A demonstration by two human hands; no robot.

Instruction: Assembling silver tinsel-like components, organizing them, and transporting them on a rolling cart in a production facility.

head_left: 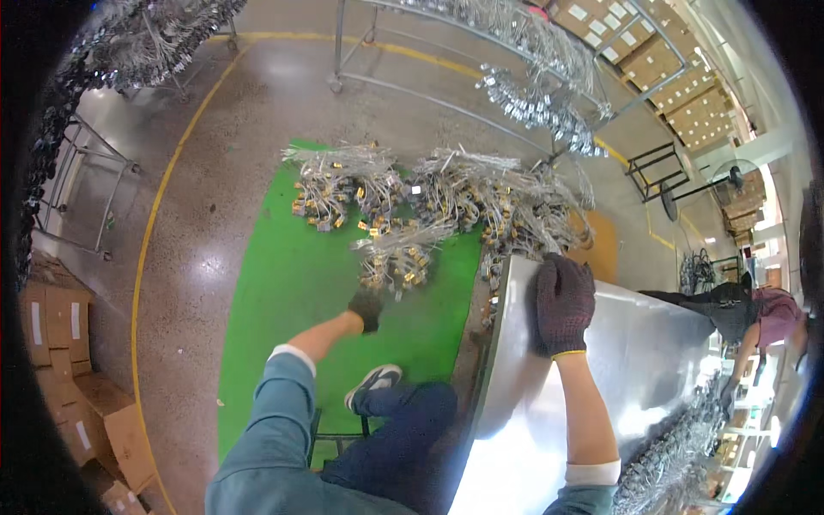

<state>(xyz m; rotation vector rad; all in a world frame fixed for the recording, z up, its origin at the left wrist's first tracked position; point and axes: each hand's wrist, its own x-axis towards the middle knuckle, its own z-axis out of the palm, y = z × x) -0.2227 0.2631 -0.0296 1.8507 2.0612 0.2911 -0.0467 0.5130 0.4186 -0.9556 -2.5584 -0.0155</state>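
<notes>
My left hand (367, 309), in a dark glove, reaches low over the green mat at the near end of a small bundle of wire harnesses (399, 257) with yellow and dark connectors. Its fingers are blurred and partly hidden, so a grip cannot be made out. My right hand (565, 305), in a dark knit glove with a yellow cuff edge, is at the far edge of a shiny metal table (635, 343), fingers curled down over that edge. Larger heaps of grey wire harnesses (489, 193) lie on the floor just beyond the small bundle.
The green mat (275, 292) lies on a concrete floor with yellow lines. Wheeled racks (339, 51) hung with harnesses stand beyond, cardboard boxes (112, 421) at left. More harnesses (678, 455) lie along the table's right side, where another person (764, 322) bends over. A fan (725, 174) stands far right.
</notes>
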